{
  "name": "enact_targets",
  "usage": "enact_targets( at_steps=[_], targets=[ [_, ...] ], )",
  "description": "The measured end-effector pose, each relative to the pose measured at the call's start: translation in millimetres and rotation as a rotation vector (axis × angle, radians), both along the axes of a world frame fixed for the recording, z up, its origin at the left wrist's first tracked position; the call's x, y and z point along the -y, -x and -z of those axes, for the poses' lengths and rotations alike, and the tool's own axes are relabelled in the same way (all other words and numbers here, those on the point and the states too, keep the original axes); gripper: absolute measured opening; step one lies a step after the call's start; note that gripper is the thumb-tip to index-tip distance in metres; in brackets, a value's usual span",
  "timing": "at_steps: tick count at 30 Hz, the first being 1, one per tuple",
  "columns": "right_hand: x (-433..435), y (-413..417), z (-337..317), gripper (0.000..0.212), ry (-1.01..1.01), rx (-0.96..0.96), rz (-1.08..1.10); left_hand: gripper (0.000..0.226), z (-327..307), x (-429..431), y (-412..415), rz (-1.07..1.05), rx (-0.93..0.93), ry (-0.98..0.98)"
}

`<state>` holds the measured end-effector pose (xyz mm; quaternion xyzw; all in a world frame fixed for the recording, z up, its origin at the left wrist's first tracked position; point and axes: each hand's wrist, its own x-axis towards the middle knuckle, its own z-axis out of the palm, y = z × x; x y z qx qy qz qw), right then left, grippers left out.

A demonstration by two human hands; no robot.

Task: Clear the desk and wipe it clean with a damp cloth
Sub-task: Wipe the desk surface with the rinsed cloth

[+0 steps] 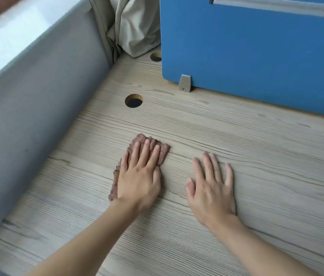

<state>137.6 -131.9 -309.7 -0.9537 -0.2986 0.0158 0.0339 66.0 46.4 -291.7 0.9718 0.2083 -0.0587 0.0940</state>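
Observation:
A brown textured cloth lies flat on the pale wood-grain desk, left of centre. My left hand presses down on it with straight fingers, covering most of the cloth; its edges show beyond my fingertips and along the left side. My right hand rests flat on the bare desk just to the right, fingers spread, holding nothing.
A blue divider panel on a metal foot stands along the back right. A grey wall panel borders the left. Two round cable holes sit near the back, and a beige curtain hangs in the corner.

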Motion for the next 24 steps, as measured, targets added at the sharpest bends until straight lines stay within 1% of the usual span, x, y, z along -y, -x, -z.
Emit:
enact_targets(
  at_steps=[3, 5, 7, 9, 10, 11, 13, 15, 17, 18, 20, 22, 24],
  targets=[
    [-0.1, -1.1, -1.0, 0.064, 0.006, -0.011, 0.005, 0.064, -2.3, 17.1, 10.2, 0.149, 0.006, 0.044],
    [-0.4, -0.5, -1.1, 0.063, 0.006, -0.006, 0.006, 0.062, 2.0, 7.6, 5.9, 0.174, 0.018, 0.038],
    [-0.4, -0.6, -0.7, 0.063, -0.003, 0.002, 0.004, 0.061, 4.9, -4.7, -6.8, 0.09, 0.05, 0.01],
    [-1.1, -0.9, -1.9, 0.063, -0.004, 0.004, 0.005, 0.065, 3.6, -7.8, -18.8, -0.037, 0.044, 0.004],
    [-1.4, -1.6, -2.2, 0.063, 0.0, 0.001, 0.009, 0.066, 2.9, -3.0, -23.3, -0.056, 0.033, 0.01],
    [-1.7, -0.4, -2.5, 0.063, 0.004, -0.004, 0.013, 0.067, 1.5, 4.0, -23.7, -0.034, 0.018, 0.017],
    [-1.2, 0.5, -3.2, 0.062, -0.002, -0.006, 0.018, 0.066, 0.8, 16.4, -18.6, 0.082, 0.012, 0.027],
    [-3.4, -5.5, -7.9, 0.058, -0.005, 0.002, 0.01, 0.064, 3.9, 13.3, -16.6, 0.146, 0.011, 0.035],
    [-10.7, -25.7, -11.3, 0.049, -0.05, 0.013, 0.033, 0.063, 7.5, 1.8, -27.1, 0.099, 0.041, 0.034],
    [-14.3, -36.7, -11.5, 0.049, -0.085, 0.01, 0.067, 0.064, 7.5, -2.8, -32.7, 0.044, 0.056, 0.03],
    [-19.3, -52.5, -8.2, 0.057, -0.108, 0.011, 0.137, 0.066, 5.2, -4.3, -43.8, -0.047, 0.061, 0.024],
    [-19.6, -55.0, 0.5, 0.062, -0.069, 0.028, 0.146, 0.067, 0.7, 5.2, -44.4, -0.049, 0.051, 0.03],
    [-21.5, -53.8, 4.6, 0.064, -0.04, 0.035, 0.141, 0.067, 0.1, 12.1, -36.6, 0.027, 0.042, 0.042]
  ],
)
